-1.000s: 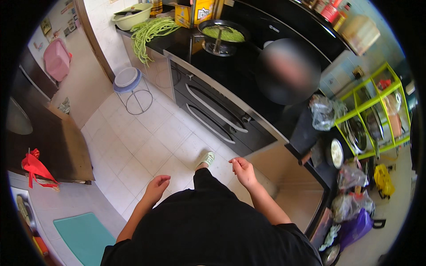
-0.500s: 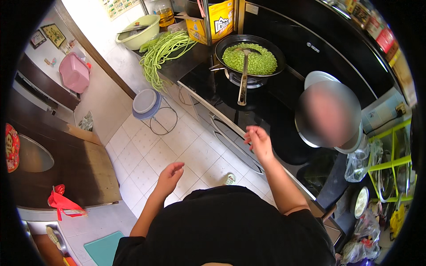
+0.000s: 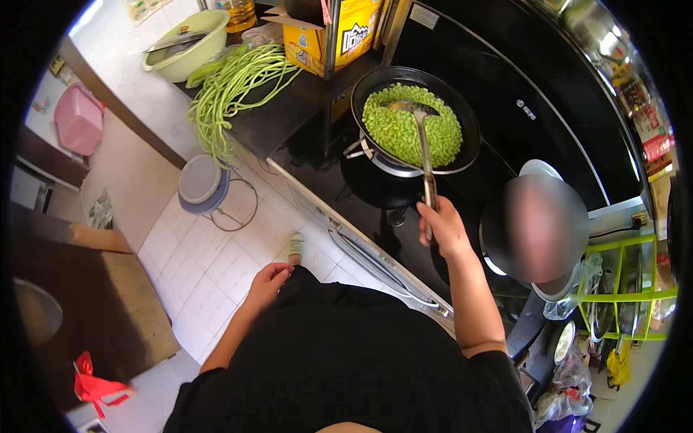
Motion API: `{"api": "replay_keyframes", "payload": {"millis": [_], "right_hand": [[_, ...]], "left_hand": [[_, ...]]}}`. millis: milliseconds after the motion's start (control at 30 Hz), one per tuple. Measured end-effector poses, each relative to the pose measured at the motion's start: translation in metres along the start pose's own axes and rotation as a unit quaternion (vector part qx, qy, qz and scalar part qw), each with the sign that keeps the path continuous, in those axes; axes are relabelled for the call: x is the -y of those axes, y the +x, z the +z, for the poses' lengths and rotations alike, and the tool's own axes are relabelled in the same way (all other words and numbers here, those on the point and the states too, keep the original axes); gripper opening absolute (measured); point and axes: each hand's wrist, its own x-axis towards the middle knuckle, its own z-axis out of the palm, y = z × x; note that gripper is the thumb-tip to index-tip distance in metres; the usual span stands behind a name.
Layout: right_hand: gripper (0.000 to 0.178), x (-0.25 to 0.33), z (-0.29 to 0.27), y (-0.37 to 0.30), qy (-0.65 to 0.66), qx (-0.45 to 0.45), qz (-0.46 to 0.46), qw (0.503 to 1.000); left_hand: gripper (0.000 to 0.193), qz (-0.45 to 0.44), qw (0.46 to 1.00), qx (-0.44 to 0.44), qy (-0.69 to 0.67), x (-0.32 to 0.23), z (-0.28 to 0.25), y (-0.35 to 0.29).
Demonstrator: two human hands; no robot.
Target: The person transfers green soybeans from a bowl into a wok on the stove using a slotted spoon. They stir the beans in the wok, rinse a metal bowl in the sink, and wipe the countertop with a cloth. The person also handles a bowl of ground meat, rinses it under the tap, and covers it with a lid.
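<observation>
My right hand (image 3: 445,225) is closed round the handle of a metal spatula (image 3: 424,148). The spatula's blade is partly sunk in a heap of chopped green beans (image 3: 404,137). These fill much of a black wok (image 3: 469,144) on the stove burner. Beside my body, over the floor, hangs my left hand (image 3: 268,283), its fingers loosely curled with nothing seen in them.
Whole long beans (image 3: 234,90) lie on the counter at the far left, before a pale green basin (image 3: 189,50) and a yellow carton (image 3: 350,32). A round stool (image 3: 204,180) stands on the tiles. To the right are a blurred round shape (image 3: 534,227) and a green rack (image 3: 621,289).
My right hand has moved forward and taken hold of the spatula handle, which has swung to the right. My left hand has dropped back near my body. The view has shifted.
</observation>
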Motion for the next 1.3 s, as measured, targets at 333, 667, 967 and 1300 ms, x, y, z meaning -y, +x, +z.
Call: {"api": "replay_keyframes", "payload": {"millis": [333,667,967,1300], "right_hand": [[0.045,0.032,0.031,-0.021,-0.428,-0.339,-0.045,0.837],[0.034,0.044,0.005,-0.044,-0.008,-0.373,-0.022,0.928],[0.036,0.048,-0.022,0.011,-0.049,-0.335,0.000,0.941],[0.037,0.065,-0.005,-0.009,0.171,-0.178,0.108,0.963]], "left_hand": [[0.021,0.207,0.963,0.151,0.081,-0.169,-0.056,0.181],[0.020,0.072,0.985,0.156,0.011,-0.152,-0.063,0.211],[0.020,0.085,0.977,0.190,0.040,-0.177,-0.029,0.210],[0.024,0.072,0.973,0.210,0.067,-0.158,-0.011,0.214]]}}
